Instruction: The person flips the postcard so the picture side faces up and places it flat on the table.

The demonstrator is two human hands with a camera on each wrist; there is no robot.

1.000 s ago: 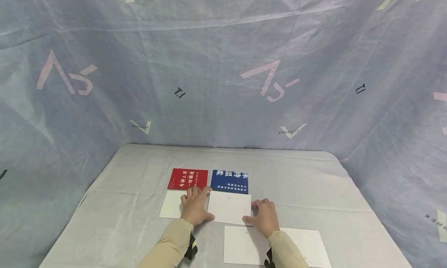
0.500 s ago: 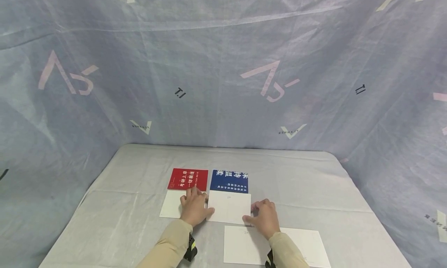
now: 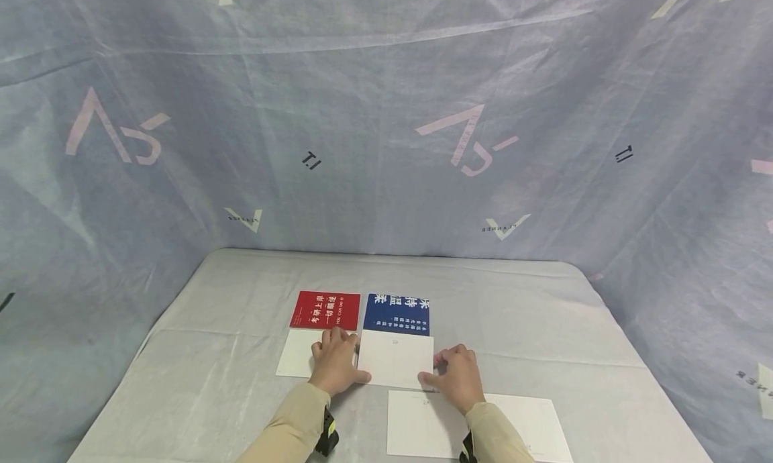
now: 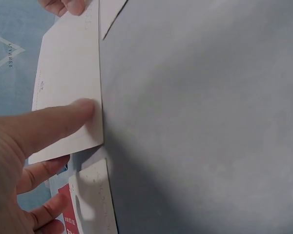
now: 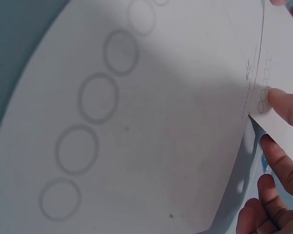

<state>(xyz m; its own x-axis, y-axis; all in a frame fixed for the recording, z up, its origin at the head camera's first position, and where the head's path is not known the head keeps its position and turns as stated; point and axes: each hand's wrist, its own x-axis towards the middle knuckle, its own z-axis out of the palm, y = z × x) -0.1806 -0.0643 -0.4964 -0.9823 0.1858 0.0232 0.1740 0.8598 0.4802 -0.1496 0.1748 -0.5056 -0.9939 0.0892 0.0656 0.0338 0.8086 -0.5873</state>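
A white postcard (image 3: 396, 359) is held between both hands, just in front of a blue postcard (image 3: 396, 313) with white lettering. My left hand (image 3: 334, 362) pinches its left edge, thumb on top and fingers beneath, as the left wrist view shows. At the opposite edge, my right hand (image 3: 457, 376) pinches it the same way. Under the left hand lies another white postcard (image 3: 292, 352), below a red postcard (image 3: 325, 309) with white writing. In the right wrist view a white card (image 5: 151, 122) printed with a row of circles fills the foreground.
Two white cards lie side by side near the front: a left one (image 3: 419, 426) and a right one (image 3: 528, 423), partly covered by the right forearm. Grey cloth covers the table (image 3: 211, 382), and a patterned fabric curtain (image 3: 374, 114) surrounds it behind and at the sides.
The held white postcard has shifted very slightly left. My left fingers have drawn back from its far left corner to its side. My right hand has hardly moved.
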